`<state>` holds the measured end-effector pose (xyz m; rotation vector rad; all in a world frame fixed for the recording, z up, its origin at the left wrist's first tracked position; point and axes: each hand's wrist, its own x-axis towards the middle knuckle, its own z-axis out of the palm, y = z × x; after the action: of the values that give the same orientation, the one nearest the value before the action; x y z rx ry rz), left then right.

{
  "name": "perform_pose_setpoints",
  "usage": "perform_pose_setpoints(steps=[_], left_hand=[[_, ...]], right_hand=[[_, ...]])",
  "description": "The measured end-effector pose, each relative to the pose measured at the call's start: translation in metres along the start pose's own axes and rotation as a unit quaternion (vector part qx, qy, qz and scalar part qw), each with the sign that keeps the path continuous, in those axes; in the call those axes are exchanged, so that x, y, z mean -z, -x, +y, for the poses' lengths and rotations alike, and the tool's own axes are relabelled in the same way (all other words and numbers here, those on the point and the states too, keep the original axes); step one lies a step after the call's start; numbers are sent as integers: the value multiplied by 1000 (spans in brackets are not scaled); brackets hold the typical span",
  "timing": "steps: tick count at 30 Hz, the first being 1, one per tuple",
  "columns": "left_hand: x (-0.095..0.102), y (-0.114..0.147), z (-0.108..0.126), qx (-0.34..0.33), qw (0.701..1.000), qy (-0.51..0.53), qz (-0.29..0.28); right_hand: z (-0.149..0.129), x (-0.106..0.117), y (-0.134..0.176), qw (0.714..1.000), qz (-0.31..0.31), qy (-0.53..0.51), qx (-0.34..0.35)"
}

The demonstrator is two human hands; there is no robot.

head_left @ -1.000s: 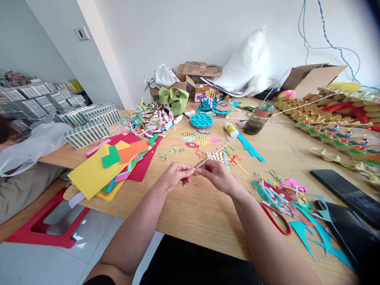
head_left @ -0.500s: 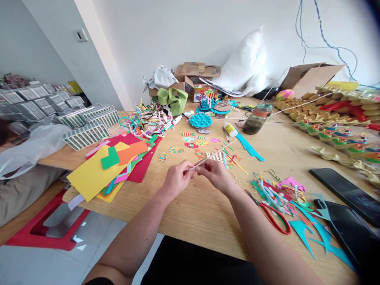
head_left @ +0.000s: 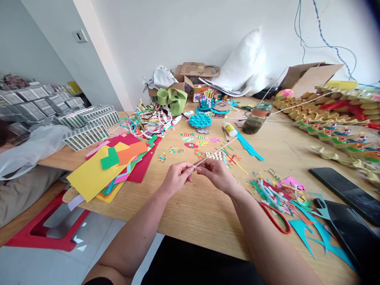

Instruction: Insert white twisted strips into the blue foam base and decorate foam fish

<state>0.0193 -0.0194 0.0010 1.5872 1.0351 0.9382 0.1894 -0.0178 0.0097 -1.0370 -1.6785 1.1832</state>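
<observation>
Close together over the table, both hands pinch a thin pale strip (head_left: 225, 145), which looks like paper. My left hand (head_left: 178, 177) is closed with thumb and forefinger at its near end. My right hand (head_left: 217, 174) is closed on it just beside, fingertips almost touching the left ones. The strip's free length slants away to the upper right. What lies right between the fingertips is too small to make out. Behind my right hand sit small cream coils (head_left: 218, 155) in rows. Several paper fish (head_left: 191, 145) lie beyond the hands.
Coloured paper sheets (head_left: 95, 174) are piled on the left. Red-handled scissors (head_left: 276, 218), paper scraps (head_left: 273, 194) and phones (head_left: 344, 190) lie on the right. A glue bottle (head_left: 230, 129) and a glass jar (head_left: 257, 119) stand farther back. Egg trays (head_left: 341, 118) fill the far right.
The fingertips have shifted slightly at the strip's near end, and the left fingers have curled a little more. Both hands stay in nearly the same place.
</observation>
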Motion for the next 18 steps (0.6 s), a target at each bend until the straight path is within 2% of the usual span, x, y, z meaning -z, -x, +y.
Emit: perform_pose_setpoints(steps=[4, 8, 11, 14, 18], left_hand=[[4, -2, 1, 79, 984, 154, -36], [12, -3, 0, 162, 937, 288, -111], [15, -4, 0, 186, 917, 322, -147], [11, -4, 0, 156, 945, 267, -104], [0, -3, -3, 66, 992, 110, -10]], right_hand=[[-3, 0, 1, 1000, -14, -23, 4], [-4, -1, 2, 998, -17, -52, 14], [-6, -1, 2, 998, -18, -59, 16], [-4, -2, 1, 999, 1, -42, 3], [4, -4, -2, 999, 46, -17, -8]])
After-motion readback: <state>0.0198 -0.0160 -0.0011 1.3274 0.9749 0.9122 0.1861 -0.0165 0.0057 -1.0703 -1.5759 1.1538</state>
